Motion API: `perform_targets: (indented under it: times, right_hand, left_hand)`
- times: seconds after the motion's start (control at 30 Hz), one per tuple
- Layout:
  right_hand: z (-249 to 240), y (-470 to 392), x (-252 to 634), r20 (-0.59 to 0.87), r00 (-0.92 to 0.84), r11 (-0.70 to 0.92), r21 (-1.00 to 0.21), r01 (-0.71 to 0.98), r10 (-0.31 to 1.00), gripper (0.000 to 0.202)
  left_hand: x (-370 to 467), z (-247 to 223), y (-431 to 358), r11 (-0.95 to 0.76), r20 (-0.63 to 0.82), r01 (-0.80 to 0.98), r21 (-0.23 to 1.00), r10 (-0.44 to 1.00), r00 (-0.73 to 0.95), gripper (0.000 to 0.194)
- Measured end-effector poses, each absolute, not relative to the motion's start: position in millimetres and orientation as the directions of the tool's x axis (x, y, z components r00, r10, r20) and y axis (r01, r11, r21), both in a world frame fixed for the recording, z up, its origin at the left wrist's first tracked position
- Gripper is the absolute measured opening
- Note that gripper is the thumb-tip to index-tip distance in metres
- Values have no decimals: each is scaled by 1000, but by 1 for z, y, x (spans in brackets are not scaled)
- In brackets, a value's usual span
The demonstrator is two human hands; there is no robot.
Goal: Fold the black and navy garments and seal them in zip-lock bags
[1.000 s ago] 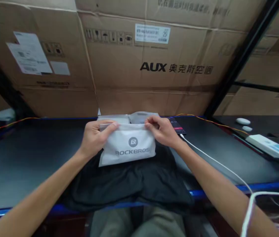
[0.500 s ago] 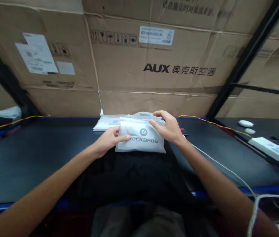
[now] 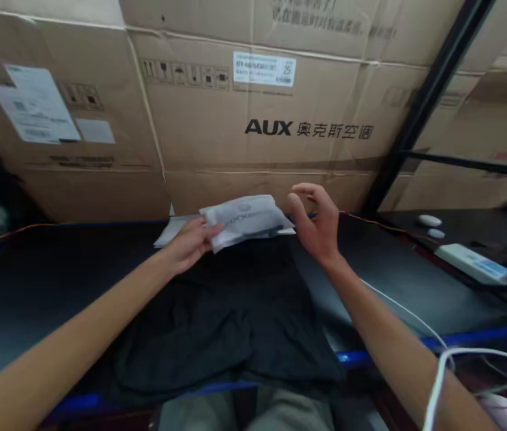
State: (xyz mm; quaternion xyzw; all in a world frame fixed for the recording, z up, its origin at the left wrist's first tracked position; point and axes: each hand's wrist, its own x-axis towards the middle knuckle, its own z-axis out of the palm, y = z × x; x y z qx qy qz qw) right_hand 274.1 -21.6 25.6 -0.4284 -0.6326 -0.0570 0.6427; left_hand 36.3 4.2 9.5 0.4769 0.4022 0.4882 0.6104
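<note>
My left hand (image 3: 193, 242) pinches the left end of a frosted plastic pouch (image 3: 246, 220) with dark printed lettering. The pouch is lifted and tilted, a little blurred by motion. Just past its right end, my right hand (image 3: 316, 221) is raised with thumb and fingers apart, holding nothing. Beneath the pouch, a black garment (image 3: 235, 317) lies spread over the worktop and hangs to its front edge. Partly hidden behind my left hand and the pouch is a flat whitish packet (image 3: 170, 230).
Large cardboard boxes (image 3: 199, 137) form a wall behind the dark worktop (image 3: 82, 287). A black metal post (image 3: 424, 108) rises at right. White power strip (image 3: 473, 262) and small white objects (image 3: 429, 221) lie further right. A white cable (image 3: 437, 383) crosses the front right.
The pouch has been raised and tilted in my left hand. My right hand has let go of it and moved off to the right. More of the black garment shows, and the view has shifted.
</note>
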Motion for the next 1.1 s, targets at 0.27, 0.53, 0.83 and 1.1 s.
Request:
perform_targets:
  times: [0.27, 0.53, 0.83, 1.1]
  right_hand:
    - [18, -5, 290, 724, 205, 540, -644, 542, 659, 23]
    - [10, -6, 299, 346, -368, 498, -460, 735, 863, 14]
    - [-9, 4, 308, 105, -428, 440, -285, 852, 898, 32]
    - [-13, 6, 296, 230, -358, 415, -294, 861, 905, 28]
  left_hand:
    - [91, 13, 81, 20, -17, -23, 1000, 989, 148, 16]
    - [59, -10, 72, -207, 240, 336, 919, 969, -57, 25]
    - [0, -33, 13, -558, 334, 678, 479, 830, 447, 27]
    - [-9, -29, 16, -642, 373, 681, 352, 763, 527, 16]
